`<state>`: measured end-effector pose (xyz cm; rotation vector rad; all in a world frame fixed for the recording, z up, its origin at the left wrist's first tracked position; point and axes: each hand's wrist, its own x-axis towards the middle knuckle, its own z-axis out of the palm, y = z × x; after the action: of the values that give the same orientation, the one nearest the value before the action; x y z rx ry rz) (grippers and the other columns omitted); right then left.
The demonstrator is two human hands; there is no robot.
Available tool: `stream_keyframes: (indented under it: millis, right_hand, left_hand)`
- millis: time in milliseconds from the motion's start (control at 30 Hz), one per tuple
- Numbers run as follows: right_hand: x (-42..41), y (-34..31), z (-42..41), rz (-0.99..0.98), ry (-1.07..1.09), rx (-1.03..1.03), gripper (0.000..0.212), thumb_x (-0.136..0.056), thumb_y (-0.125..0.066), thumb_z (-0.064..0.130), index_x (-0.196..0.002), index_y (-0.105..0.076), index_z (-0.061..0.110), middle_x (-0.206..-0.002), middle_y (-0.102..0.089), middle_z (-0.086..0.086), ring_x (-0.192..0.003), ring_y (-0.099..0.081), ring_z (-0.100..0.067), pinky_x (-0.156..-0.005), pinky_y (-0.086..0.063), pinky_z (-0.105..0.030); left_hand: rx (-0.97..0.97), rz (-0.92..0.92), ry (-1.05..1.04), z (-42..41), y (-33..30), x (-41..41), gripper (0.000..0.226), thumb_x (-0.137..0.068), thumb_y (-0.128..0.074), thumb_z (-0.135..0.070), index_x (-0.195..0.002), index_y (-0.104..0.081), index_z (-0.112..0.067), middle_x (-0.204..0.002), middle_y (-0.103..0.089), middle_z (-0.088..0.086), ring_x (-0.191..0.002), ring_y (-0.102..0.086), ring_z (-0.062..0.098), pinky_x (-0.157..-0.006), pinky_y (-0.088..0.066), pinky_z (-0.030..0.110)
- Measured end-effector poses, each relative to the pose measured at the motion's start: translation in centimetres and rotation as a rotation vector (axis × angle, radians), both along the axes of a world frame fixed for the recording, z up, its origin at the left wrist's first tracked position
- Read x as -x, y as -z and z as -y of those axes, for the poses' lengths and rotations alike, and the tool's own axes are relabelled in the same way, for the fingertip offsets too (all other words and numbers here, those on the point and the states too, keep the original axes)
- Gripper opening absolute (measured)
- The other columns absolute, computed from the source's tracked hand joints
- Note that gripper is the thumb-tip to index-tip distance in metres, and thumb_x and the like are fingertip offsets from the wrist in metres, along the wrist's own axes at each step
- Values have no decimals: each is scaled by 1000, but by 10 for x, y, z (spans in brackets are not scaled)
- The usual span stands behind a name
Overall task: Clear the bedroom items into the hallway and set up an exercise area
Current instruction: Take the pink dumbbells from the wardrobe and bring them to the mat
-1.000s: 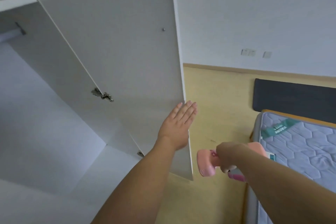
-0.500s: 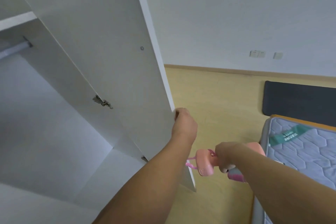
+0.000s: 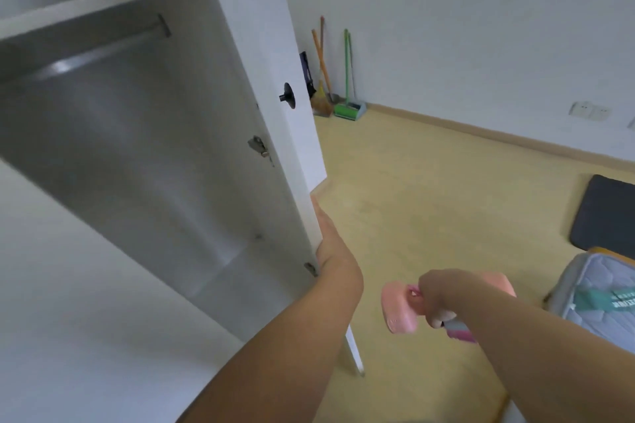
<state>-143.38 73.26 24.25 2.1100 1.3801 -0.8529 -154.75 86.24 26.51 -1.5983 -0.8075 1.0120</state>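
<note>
A white wardrobe door (image 3: 275, 134) with a black knob (image 3: 288, 95) stands swung wide, seen almost edge-on. My left hand (image 3: 330, 237) grips its free edge low down, fingers hidden behind the panel. My right hand (image 3: 443, 295) is curled around the handle of a pink dumbbell (image 3: 398, 309), held over the floor to the right of the door. A second pink and grey item (image 3: 458, 331) sticks out under that hand; I cannot make out what it is. The wardrobe interior (image 3: 137, 148) is bare, with a hanging rail (image 3: 86, 55) under a shelf.
Brooms (image 3: 323, 72) and a green dustpan (image 3: 348, 110) lean in the far corner. A black mat (image 3: 608, 213) lies on the yellow floor (image 3: 429, 199) at right, next to a grey mattress (image 3: 601, 292). Wall sockets (image 3: 587, 110) sit low on the far wall.
The door has swung further open, from face-on to nearly edge-on. My left hand went from flat on the panel to gripping its edge. My right hand kept the dumbbell.
</note>
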Motion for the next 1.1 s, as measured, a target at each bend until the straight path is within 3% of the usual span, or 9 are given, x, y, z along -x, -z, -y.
stream_keyframes:
  millis: [67,133,200,267,367,467,667,900,1100]
  right_hand:
    - [11,0,-11,-12,-24,8,23,-79,-64,17,-101,-64,19,-75,-58,1,-74,-55,-20,-66,-42,-25]
    - [28,0,-27,9,-72,-10,4,-77,-66,19,-80,-64,19,-73,-59,2,-72,-56,-20,-65,-43,-25]
    - [45,1,-42,4,-112,-12,16,-77,-67,19,-67,-54,21,-72,-60,1,-72,-57,-20,-64,-43,-25]
    - [63,0,-56,2,-152,-27,4,-75,-67,20,-76,-64,19,-68,-59,3,-70,-58,-19,-61,-43,-24]
    - [88,-4,-78,8,-209,-32,10,-73,-67,19,-83,-67,16,-73,-59,1,-70,-57,-21,-57,-40,-22]
    - [111,-10,-103,10,-265,-27,13,-71,-67,18,-84,-69,16,-72,-62,2,-67,-59,-20,-57,-43,-23]
    - [152,-20,-146,17,-366,-68,9,-70,-65,16,-79,-66,17,-66,-61,3,-63,-61,-19,-55,-44,-23]
    - [183,-27,-182,0,-376,-90,5,-73,-64,18,-75,-60,18,-67,-54,5,-60,-53,-16,-51,-37,-23]
    - [194,-33,-207,39,-371,-99,17,-76,-63,16,-66,-49,18,-64,-46,4,-58,-47,-16,-49,-34,-24]
  left_hand:
    - [17,9,10,1,-3,13,74,-90,-53,-41,-151,-29,-7,-154,-23,31,-137,-16,63,-91,-9,90]
    - [102,-57,14,-2,-7,36,73,-94,-50,-44,-153,-25,-10,-158,-16,27,-141,-9,59,-86,-3,92]
    - [140,-56,27,-9,-12,60,79,-93,-48,-52,-156,-18,-14,-161,-9,25,-144,-1,56,-88,2,90]
    - [144,-16,16,-19,-14,86,85,-92,-48,-55,-158,-12,-15,-162,-1,25,-145,6,53,-93,8,86]
    - [150,138,-39,-39,-18,127,93,-92,-49,-52,-158,4,-13,-162,14,21,-146,18,46,-100,21,75]
    - [137,283,-115,-58,-23,170,94,-93,-46,-50,-155,13,-11,-160,25,18,-145,27,41,-95,31,69]
    - [113,513,-123,-95,-43,235,68,-101,-21,-34,-155,12,-9,-158,29,16,-146,27,35,-111,24,53]
    - [200,632,-98,-132,-42,260,68,-97,-23,-28,-156,7,-14,-159,29,11,-146,29,30,-112,25,50]
    - [216,657,-86,-167,-41,278,69,-96,-24,-27,-157,5,-16,-160,28,8,-147,28,29,-115,20,50]
